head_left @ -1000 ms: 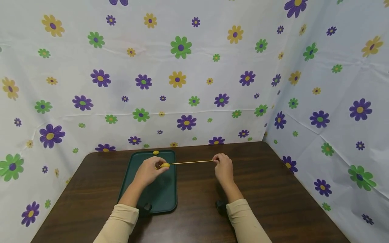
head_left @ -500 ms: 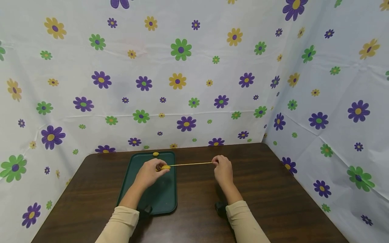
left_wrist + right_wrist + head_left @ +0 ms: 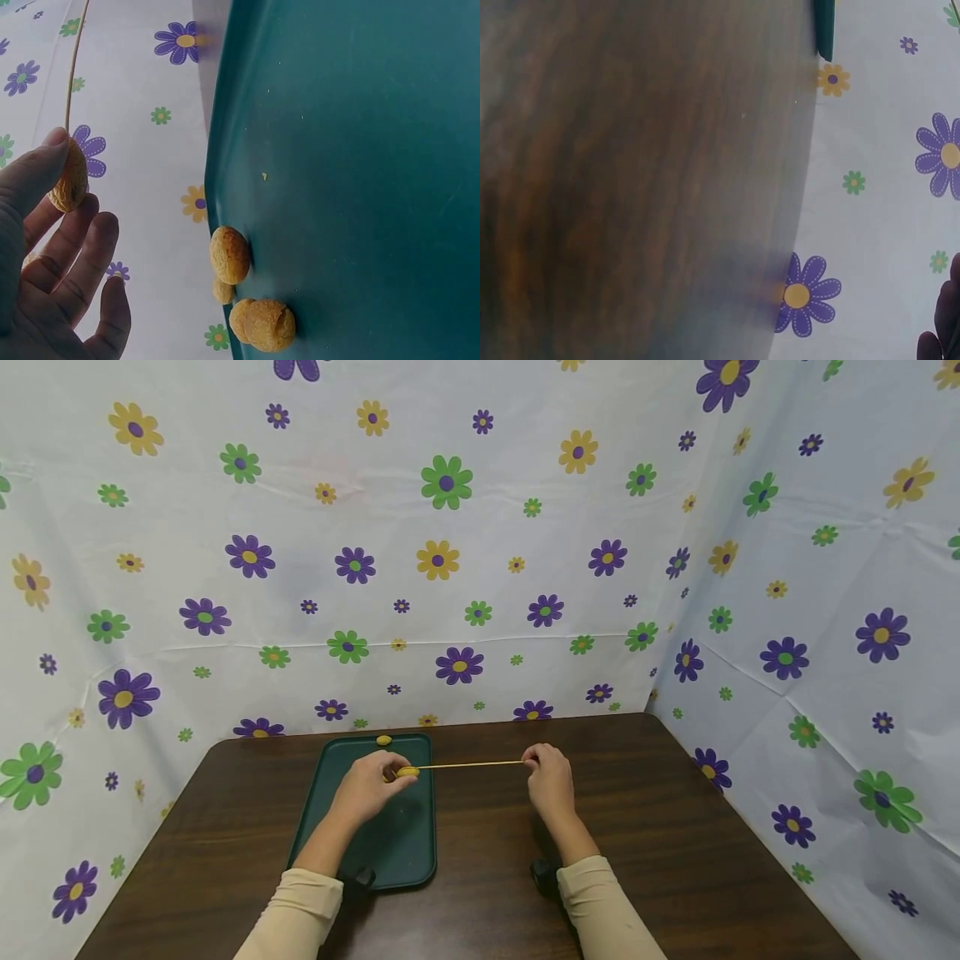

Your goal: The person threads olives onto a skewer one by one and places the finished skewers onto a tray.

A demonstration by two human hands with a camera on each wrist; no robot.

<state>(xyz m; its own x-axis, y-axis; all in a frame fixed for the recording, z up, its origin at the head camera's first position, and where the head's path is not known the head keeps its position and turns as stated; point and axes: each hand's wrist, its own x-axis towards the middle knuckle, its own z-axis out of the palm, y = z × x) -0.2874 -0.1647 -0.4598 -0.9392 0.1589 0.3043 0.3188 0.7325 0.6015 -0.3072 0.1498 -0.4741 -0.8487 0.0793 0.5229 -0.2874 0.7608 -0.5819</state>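
In the head view my left hand (image 3: 363, 789) is over the green tray, pinching a wrinkled yellow date (image 3: 70, 180) between thumb and fingers. From that date a thin straw-coloured stalk (image 3: 472, 766) runs straight across to the right. My right hand (image 3: 551, 781) pinches the stalk's far end above the table; only a few fingertips enter the right wrist view at its edge. Several more dates (image 3: 229, 255) lie against the rim of the tray in the left wrist view. The other fingers of my left hand are spread and curved beneath the pinched date.
The green tray (image 3: 401, 852) rests on the left part of a dark brown wooden table (image 3: 480, 893). A white flower-patterned cloth (image 3: 450, 568) rises behind the table and along its sides. Small crumbs (image 3: 264, 176) dot the tray.
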